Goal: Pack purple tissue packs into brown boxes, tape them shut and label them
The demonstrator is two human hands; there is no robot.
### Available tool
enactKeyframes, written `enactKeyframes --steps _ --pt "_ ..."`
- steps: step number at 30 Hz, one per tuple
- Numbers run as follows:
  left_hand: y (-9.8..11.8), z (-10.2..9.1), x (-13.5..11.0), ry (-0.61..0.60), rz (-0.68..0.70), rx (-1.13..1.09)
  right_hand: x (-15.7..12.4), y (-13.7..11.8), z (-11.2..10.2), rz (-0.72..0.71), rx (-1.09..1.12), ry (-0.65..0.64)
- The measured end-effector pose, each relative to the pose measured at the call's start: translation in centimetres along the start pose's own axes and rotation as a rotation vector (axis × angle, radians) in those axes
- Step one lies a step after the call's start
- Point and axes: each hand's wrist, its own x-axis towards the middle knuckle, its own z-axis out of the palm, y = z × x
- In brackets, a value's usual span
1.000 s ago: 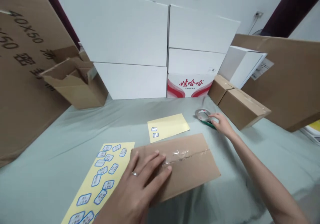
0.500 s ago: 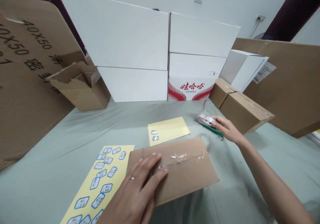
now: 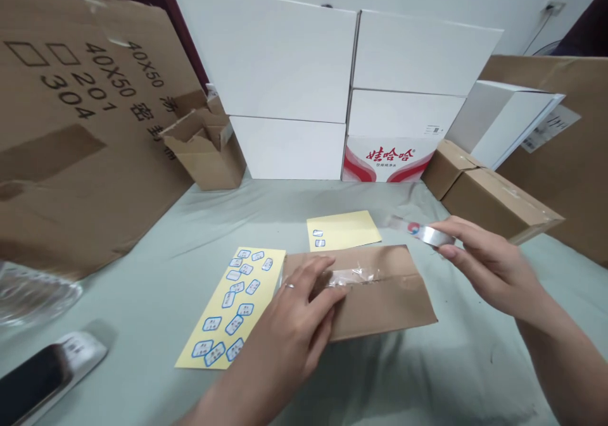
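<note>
My left hand [image 3: 304,312] lies on top of a flat brown cardboard box [image 3: 384,309], fingers stretched out and somewhat apart. Wrinkled clear tape [image 3: 354,276] runs along the box's seam by the fingertips. To the right, my right hand [image 3: 484,261] is raised over the cloth, pinching what looks like a roll of clear tape [image 3: 430,235] with a red and blue mark; motion smears its far end. A yellow sheet of blue-edged labels [image 3: 221,309] lies left of the box. Behind it is a smaller yellow sheet [image 3: 349,228] with two labels.
White boxes [image 3: 289,147] stand stacked at the back, one with red print [image 3: 387,160]. Brown cartons [image 3: 498,198] sit at right, a small open carton [image 3: 211,160] and a large one [image 3: 95,179] at left. A phone [image 3: 33,382] and clear plastic [image 3: 38,296] lie front left.
My right hand has picked the tape roll up off the cloth. The green-handled tool beneath it no longer shows. The view has swung left; my left hand stays on the box.
</note>
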Motion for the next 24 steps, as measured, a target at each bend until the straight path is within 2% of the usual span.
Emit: enactKeyframes --steps 3,6,12,19,24 --pt "-0.3 -0.1 -0.7 0.066 -0.012 -0.022 0.4 1.1 0.8 0.018 -0.129 0.047" --pt "-0.5 -0.1 -1.3 0.094 -0.014 -0.03 0.4 1.5 1.3 0.059 -0.115 0.08" --pt "-0.6 0.0 -0.8 0.056 -0.047 -0.004 0.3 -1.6 1.5 -0.001 0.081 -0.014" --pt "0.2 0.2 1.5 -0.039 -0.134 -0.085 0.8 -3.1 2.8 0.179 0.503 -0.07" --pt "0.9 0.5 2.2 0.107 -0.197 -0.192 1.7 -4.3 4.2 0.197 0.591 -0.083"
